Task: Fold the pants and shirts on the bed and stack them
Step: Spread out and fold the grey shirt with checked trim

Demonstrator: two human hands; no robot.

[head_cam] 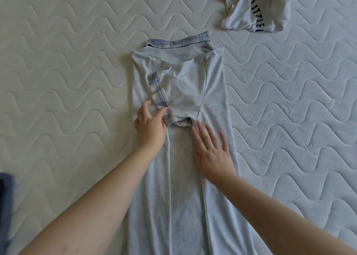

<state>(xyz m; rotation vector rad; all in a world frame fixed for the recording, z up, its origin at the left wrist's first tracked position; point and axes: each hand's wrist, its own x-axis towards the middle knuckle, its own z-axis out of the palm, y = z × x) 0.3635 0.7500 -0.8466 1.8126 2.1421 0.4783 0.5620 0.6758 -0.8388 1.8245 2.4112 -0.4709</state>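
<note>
Left hand [149, 123]: we pinch the plaid sleeve cuff [156, 98] folded onto the grey shirt [181, 92].
Right hand [211, 154]: flat, fingers straight, pressing the shirt below that cuff.
Shirt: mid-bed [58, 71], lengthwise.
Handling: light, limp jersey; we judge hems the best grip.

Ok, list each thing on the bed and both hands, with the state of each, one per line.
grey shirt: spread flat, sides and plaid-cuffed sleeve folded inward, not yet folded up.
white shirt: crumpled, unfolded, apart at the far right.
blue cloth: at the left edge, mostly out of view.
left hand: fingers curled at the plaid cuff.
right hand: flat, fingers straight, pressing on the grey shirt.
mattress: quilted, bare.
</note>
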